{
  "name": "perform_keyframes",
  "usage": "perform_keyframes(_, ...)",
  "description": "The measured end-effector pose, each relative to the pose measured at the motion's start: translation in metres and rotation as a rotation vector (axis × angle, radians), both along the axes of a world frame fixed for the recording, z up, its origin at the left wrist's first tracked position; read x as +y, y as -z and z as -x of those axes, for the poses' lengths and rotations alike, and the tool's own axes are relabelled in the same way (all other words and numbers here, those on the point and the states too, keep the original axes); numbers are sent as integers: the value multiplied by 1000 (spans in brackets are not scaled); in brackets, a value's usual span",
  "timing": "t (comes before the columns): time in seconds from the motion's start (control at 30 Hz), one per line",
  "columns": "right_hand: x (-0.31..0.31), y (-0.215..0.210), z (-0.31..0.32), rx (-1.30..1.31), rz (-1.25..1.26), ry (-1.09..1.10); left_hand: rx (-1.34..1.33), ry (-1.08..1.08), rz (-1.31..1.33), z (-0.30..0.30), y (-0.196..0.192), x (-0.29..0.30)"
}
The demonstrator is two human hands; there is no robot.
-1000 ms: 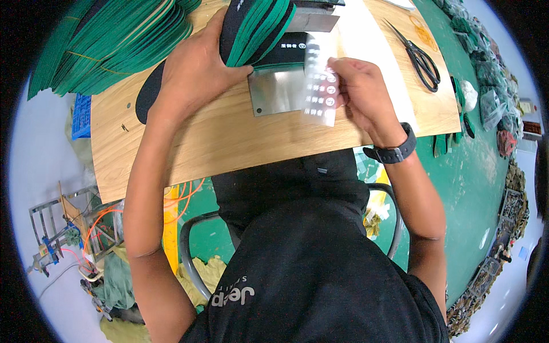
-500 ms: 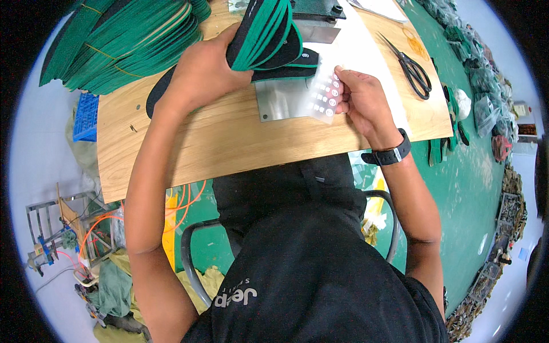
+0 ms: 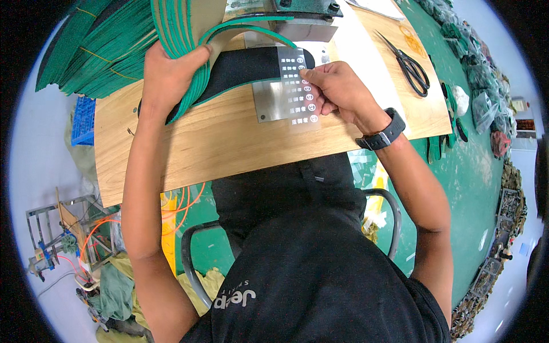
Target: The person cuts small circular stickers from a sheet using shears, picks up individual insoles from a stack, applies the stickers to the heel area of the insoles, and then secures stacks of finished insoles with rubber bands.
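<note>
My left hand [image 3: 167,77] grips a bent stack of green-edged insoles [image 3: 178,26] with beige undersides, and its thumb lies across their edges. Under it a black insole [image 3: 237,66] lies flat on the wooden table [image 3: 229,148], one end pointing right. Between thumb and fingers, my right hand [image 3: 343,91] pinches a clear sheet [image 3: 294,97] with rows of white print. The sheet's upper part overlaps the black insole's right end; its lower part is over a shiny metal plate [image 3: 266,106]. Whether the sheet touches the insole I cannot tell.
Tied bundles of green insoles [image 3: 100,54] fill the table's far left. A metal device with dark knobs [image 3: 311,12] stands at the back. Black scissors [image 3: 410,71] and yellow rubber bands [image 3: 413,41] lie at the right. A blue crate [image 3: 84,121] stands past the left edge.
My left hand has moved left with the insole stack, which now fans open and shows beige undersides. My right hand has brought the clear sheet left, over the black insole's end.
</note>
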State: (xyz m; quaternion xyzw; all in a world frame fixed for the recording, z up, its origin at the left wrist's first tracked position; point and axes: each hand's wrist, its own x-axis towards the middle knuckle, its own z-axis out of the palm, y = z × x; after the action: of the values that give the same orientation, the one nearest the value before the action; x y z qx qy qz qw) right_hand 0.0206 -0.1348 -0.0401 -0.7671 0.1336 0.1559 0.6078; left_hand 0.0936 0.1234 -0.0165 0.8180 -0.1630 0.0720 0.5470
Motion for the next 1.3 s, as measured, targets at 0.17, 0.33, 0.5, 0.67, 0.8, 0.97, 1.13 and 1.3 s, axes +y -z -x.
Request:
perform_keyframes(0.17, 3, -2, 3, -9, -53, 57, -16, -12, 2, 0, 2, 0)
perform_keyframes(0.33, 4, -3, 3, 8, -49, 99, -52, 4, 6, -1, 3, 0)
perform_keyframes(0.5, 2, -3, 0, 22, -33, 47, -71, -27, -14, -2, 9, 2)
perform_keyframes(0.67, 6, -3, 1, 42, -49, 91, -28, -37, 49, 4, 9, -6)
perform_keyframes(0.8, 7, -3, 3, 8, -50, 107, -79, 0, -79, 7, 8, -7)
perform_keyframes(0.97, 9, -5, 3, 15, -74, 93, -278, 1, -457, 8, 14, -22)
perform_keyframes(1.13, 10, -9, 6, 27, -81, 99, -195, 39, -425, 7, 11, -24)
perform_keyframes(1.3, 7, -5, 9, -19, -106, 94, -53, 0, -252, 2, 9, -18)
